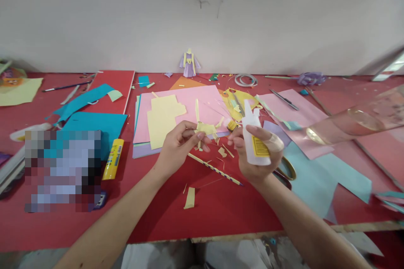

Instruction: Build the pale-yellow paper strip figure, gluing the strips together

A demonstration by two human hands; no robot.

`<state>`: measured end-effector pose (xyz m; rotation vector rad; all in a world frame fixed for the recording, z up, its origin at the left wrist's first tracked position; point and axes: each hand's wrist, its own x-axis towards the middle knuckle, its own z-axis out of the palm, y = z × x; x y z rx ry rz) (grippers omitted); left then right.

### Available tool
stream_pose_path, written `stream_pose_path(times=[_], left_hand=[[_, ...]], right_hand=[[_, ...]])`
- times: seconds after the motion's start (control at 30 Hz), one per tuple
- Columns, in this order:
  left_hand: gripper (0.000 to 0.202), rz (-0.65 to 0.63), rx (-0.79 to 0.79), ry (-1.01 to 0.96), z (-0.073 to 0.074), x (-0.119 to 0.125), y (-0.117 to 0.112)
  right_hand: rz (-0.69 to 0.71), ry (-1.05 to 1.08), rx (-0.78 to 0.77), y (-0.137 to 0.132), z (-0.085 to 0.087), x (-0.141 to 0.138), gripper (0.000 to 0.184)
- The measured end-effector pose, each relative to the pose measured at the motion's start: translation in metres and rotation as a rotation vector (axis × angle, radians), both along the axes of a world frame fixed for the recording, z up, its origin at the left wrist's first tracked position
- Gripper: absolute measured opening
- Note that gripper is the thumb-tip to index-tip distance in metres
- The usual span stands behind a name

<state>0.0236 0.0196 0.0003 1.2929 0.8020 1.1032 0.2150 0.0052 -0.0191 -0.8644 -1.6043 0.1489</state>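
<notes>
Pinched in my left hand (181,145) is a small piece of pale yellow paper (205,128), with thin strips around it. My right hand (259,155) grips a white glue bottle (256,143) with a yellow label, its nozzle pointing up. The fingertips of my right hand come close to the yellow paper, near a small yellow-labelled object (232,125). Under my hands lies a dotted pencil (216,169) among yellow paper scraps. Larger cut yellow paper (162,124) rests on a stack of pink paper (202,100) behind my left hand.
A paper doll in a purple dress (190,64) stands against the wall. At left are a yellow glue stick (113,159), blue paper (116,122) and a blurred-out object (66,168). Scissors (288,168), light blue paper (315,176) and a clear bottle (360,115) occupy the right.
</notes>
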Motion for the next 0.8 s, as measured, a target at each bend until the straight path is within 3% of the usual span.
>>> stream_pose_path(times=[0.1,0.17,0.5,0.8], left_hand=[[0.018,0.012,0.024,0.011,-0.001,0.003,-0.003],[0.016,0.012,0.050,0.062,-0.003,0.004,-0.006],[0.011,0.058,0.200,0.321,0.000,0.000,-0.009],[0.019,0.013,0.252,0.437,-0.004,-0.002,-0.003]], right_hand=[[0.011,-0.059,0.038,0.001,0.005,-0.008,0.042],[0.015,-0.094,-0.029,0.001,0.004,-0.012,0.044],[0.173,0.068,-0.200,0.003,0.003,-0.019,0.047],[0.146,-0.066,-0.275,0.001,-0.005,-0.019,0.044]])
